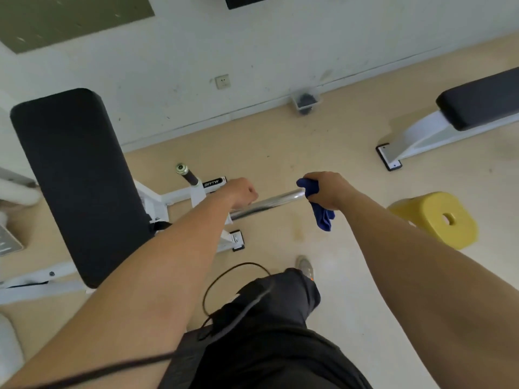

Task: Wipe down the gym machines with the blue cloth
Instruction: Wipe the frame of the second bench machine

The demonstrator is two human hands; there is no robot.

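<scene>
A chrome bar (273,203) sticks out to the right from a white-framed gym machine (179,196) with a long black pad (75,175). My left hand (241,192) grips the bar near the frame, fingers curled round it. My right hand (327,190) holds the blue cloth (318,209) wrapped over the bar's free end. A loose tail of the cloth hangs below that hand.
A yellow plastic stool (438,219) stands on the beige floor to the right. A second bench with a black pad (477,99) and white leg sits at the far right. A small bin (304,101) rests against the white wall. My leg and shoe (304,266) are below the bar.
</scene>
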